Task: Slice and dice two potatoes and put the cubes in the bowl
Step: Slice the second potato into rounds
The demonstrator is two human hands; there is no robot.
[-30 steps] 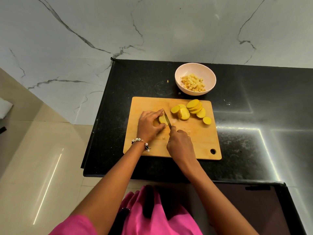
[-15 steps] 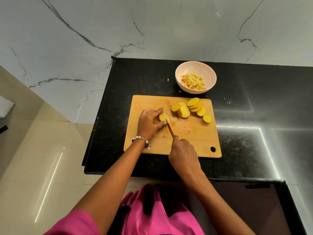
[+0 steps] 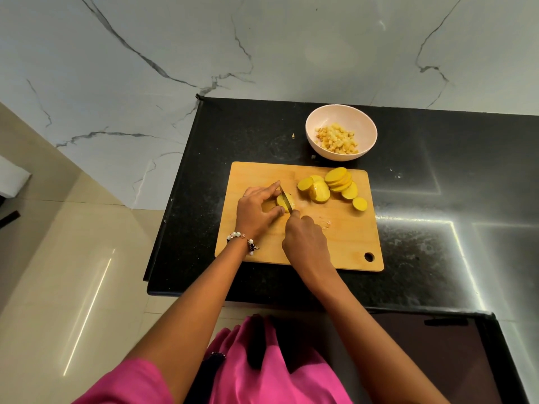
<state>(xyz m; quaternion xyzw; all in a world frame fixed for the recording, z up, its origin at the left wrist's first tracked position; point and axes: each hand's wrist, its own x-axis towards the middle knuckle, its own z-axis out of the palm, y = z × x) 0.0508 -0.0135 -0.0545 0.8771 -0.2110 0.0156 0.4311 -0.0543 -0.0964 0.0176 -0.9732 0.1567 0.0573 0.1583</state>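
- A potato piece (image 3: 285,202) is pinned to a wooden cutting board (image 3: 344,237) by the left hand (image 3: 256,212), with fingers curled over it and the thumb pressed against its near side.
- A knife (image 3: 287,199) is gripped in the right hand (image 3: 306,240), fingers closed around the handle, which is hidden inside the fist; the blade is seen lying across the top of the held piece.
- A beaded bracelet (image 3: 243,239) is worn on the left wrist, and a ring can be made out on one finger of that hand.
- Round potato slices (image 3: 332,185) are piled in an overlapping heap on the far right part of the board, well apart from the knife, with one small slice lying alone at the right edge.
- Diced potato cubes (image 3: 337,139) are held in a pale pink bowl (image 3: 313,138), set on the black counter (image 3: 437,199) just beyond the board's far edge.
- A tiny scrap is seen on the counter to the left of the bowl.
- A pink garment is visible at the bottom of the frame.
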